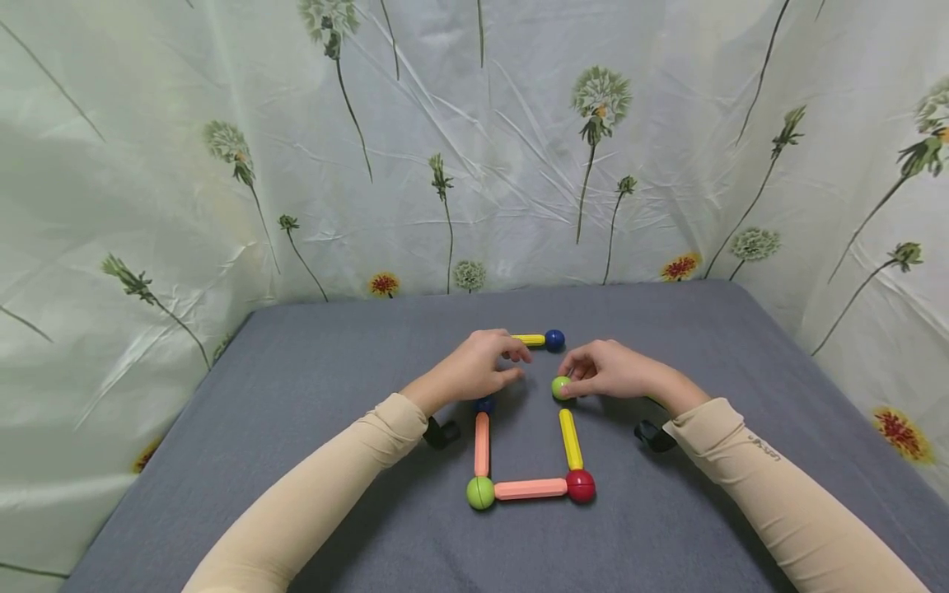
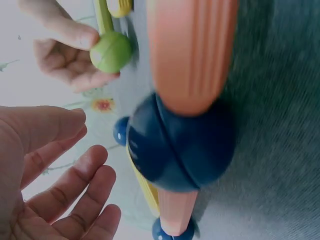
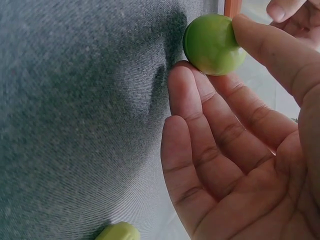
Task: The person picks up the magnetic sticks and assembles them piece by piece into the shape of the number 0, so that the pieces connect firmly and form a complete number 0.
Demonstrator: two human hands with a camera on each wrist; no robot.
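Observation:
Between thumb and fingers, my right hand (image 1: 611, 369) pinches a green ball (image 1: 561, 388) close over the cloth. In the left wrist view a green rod (image 2: 103, 17) overlaps the top of that ball (image 2: 111, 52). My left hand (image 1: 482, 365) has its fingers loosely bent around nothing, above a blue ball (image 2: 182, 142). Below lies a ball-and-rod shape: a salmon rod (image 1: 482, 445), a green ball (image 1: 480, 492), another salmon rod (image 1: 530, 489), a red ball (image 1: 581, 486) and a yellow rod (image 1: 571, 441), whose far end stands just short of the held ball.
Farther back, a yellow rod (image 1: 530, 339) ends in a blue ball (image 1: 554, 340). The left wrist view shows another salmon rod (image 2: 176, 210) leading to a blue ball (image 2: 172, 231), behind my left hand. Grey cloth (image 1: 334, 371) covers the table; a flowered curtain (image 1: 511, 189) hangs behind.

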